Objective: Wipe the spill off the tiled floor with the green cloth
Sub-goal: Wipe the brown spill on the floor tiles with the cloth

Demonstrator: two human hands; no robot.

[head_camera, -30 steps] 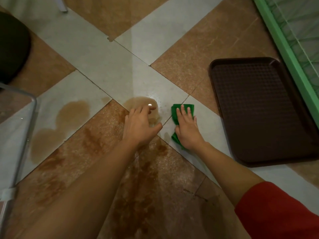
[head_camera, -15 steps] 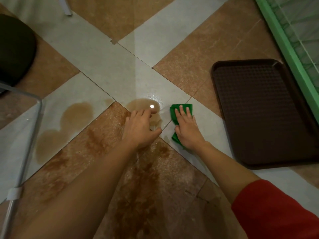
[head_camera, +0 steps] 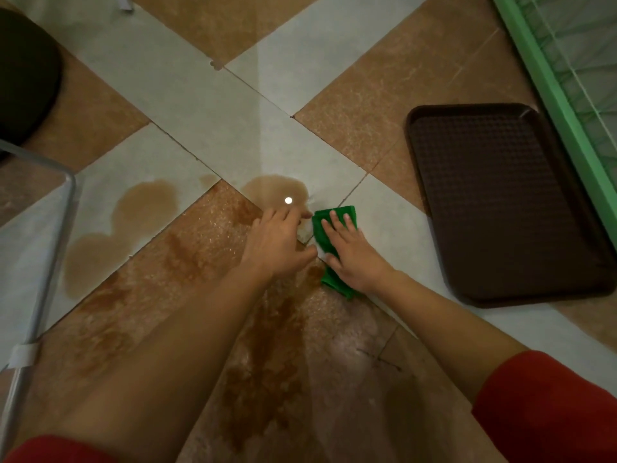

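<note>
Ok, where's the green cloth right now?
In the head view the green cloth lies on the tiles, pressed under the right hand, just right of the nearest brown puddle and left of the brown tray.

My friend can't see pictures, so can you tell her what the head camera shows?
A person's right hand presses a green cloth flat on a tiled floor, at the edge of a brown spill spreading left. The left hand is beside it, and a brown tray lies to the right.
</note>
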